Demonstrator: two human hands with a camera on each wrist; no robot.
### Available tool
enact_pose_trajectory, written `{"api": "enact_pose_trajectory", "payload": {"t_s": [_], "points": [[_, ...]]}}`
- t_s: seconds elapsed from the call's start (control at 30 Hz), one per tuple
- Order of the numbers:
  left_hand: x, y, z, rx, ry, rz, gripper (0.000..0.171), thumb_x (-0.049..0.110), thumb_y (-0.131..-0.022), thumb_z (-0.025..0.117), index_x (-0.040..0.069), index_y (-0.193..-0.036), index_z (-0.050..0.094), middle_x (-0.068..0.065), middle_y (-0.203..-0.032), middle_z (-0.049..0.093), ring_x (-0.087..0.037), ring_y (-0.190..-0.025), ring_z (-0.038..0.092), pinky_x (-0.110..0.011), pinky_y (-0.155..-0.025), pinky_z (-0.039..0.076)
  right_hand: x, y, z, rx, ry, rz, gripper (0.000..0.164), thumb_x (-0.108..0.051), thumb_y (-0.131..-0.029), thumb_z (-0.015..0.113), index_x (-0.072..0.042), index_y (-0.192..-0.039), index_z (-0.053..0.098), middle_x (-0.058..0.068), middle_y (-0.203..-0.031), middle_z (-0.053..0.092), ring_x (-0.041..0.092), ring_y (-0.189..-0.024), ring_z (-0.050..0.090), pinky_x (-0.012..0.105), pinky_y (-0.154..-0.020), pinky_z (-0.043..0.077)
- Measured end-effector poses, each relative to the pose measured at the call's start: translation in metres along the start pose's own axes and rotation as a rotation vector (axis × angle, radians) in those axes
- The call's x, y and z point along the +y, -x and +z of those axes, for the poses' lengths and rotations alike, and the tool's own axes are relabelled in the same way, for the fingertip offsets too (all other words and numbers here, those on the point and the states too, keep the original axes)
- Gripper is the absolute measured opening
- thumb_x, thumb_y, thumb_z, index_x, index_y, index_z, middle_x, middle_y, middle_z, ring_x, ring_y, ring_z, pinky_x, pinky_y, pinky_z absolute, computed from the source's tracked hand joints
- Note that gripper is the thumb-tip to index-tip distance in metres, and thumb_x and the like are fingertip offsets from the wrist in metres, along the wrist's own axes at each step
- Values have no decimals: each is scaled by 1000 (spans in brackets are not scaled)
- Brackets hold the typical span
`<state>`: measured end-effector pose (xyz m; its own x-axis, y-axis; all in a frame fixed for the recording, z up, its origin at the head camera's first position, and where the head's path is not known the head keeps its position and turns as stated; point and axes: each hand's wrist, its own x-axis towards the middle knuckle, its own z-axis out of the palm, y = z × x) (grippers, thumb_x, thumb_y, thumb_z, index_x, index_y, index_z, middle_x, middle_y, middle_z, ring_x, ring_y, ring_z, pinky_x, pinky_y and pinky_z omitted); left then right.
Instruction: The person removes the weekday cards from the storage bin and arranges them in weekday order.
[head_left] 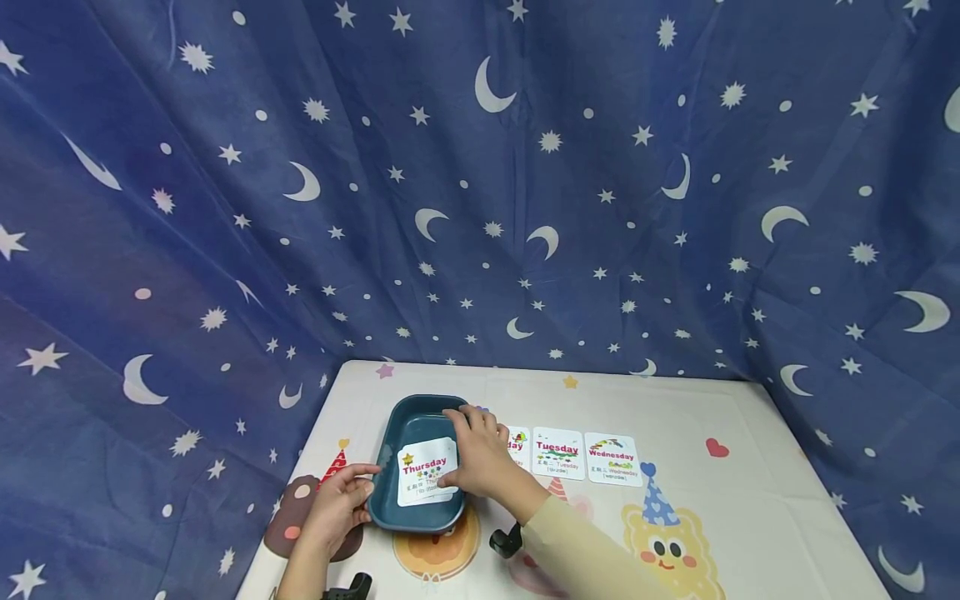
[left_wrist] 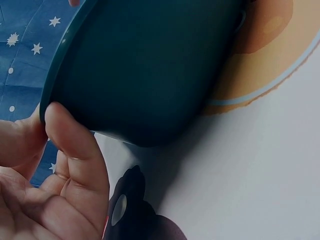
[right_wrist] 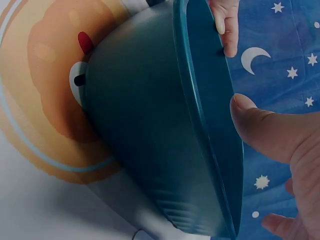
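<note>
A dark teal plastic tub [head_left: 420, 427] stands on the left part of the table. My left hand [head_left: 341, 508] grips its left rim; in the left wrist view thumb and finger pinch the tub's edge [left_wrist: 145, 70]. Inside lies a small stack of white cards with the Thursday card [head_left: 427, 467] on top. My right hand [head_left: 483, 454] reaches over the tub's right side, fingers spread near the far right rim and thumb above the Thursday card. The right wrist view shows that thumb [right_wrist: 270, 127] extended over the tub's opening; contact with a card cannot be made out.
In a row right of the tub lie a partly hidden card ending in "day" [head_left: 518, 446], the Tuesday card [head_left: 558, 454] and the Wednesday card [head_left: 613, 459]. A cartoon-print cloth [head_left: 750, 500] covers the table. A blue starry curtain [head_left: 525, 167] hangs behind and at the sides.
</note>
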<state>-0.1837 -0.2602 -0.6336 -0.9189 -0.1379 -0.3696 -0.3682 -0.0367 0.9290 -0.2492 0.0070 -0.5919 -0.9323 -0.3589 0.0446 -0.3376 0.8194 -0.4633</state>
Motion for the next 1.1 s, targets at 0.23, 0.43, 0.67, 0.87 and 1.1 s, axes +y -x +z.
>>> {"api": "enact_pose_trajectory", "payload": {"t_s": [0.23, 0.43, 0.67, 0.87, 1.1], "points": [[1, 0, 0, 6, -10, -1, 32, -4, -104, 58, -3, -135, 65, -8, -92, 64, -16, -67, 55, -29, -57, 55, -5, -2, 7, -18, 53, -4, 119, -53, -67, 101, -28, -164, 37, 12, -168, 38, 39, -153, 33, 66, -117, 33], [1, 0, 0, 5, -7, -8, 32, -5, -104, 58, -4, -135, 65, -8, -91, 64, -15, -66, 55, -29, -57, 55, -10, -4, 14, -24, 79, -46, 118, -53, -68, 100, -28, -164, 37, 12, -169, 35, 39, -153, 33, 66, -119, 30], [1, -1, 0, -3, 12, -5, 32, -5, -104, 58, -6, -136, 64, -7, -90, 63, -14, -65, 54, -29, -57, 55, -18, -6, 23, -38, 105, -90, 118, -54, -68, 100, -32, -165, 37, 9, -172, 33, 35, -156, 30, 65, -124, 27], [2, 0, 1, -16, 5, 1, 33, -3, -104, 59, -6, -137, 63, -6, -89, 62, -15, -65, 55, -29, -57, 55, -23, -8, 28, -43, 135, -111, 117, -56, -69, 99, -32, -165, 35, 8, -172, 33, 34, -156, 29, 63, -124, 28], [2, 2, -1, -19, 6, -6, 31, -3, -105, 59, -6, -136, 63, -5, -87, 60, -15, -64, 54, -29, -58, 54, -30, -10, 34, -57, 172, -126, 117, -56, -69, 99, -31, -165, 36, 7, -171, 35, 34, -156, 32, 61, -123, 31]]}}
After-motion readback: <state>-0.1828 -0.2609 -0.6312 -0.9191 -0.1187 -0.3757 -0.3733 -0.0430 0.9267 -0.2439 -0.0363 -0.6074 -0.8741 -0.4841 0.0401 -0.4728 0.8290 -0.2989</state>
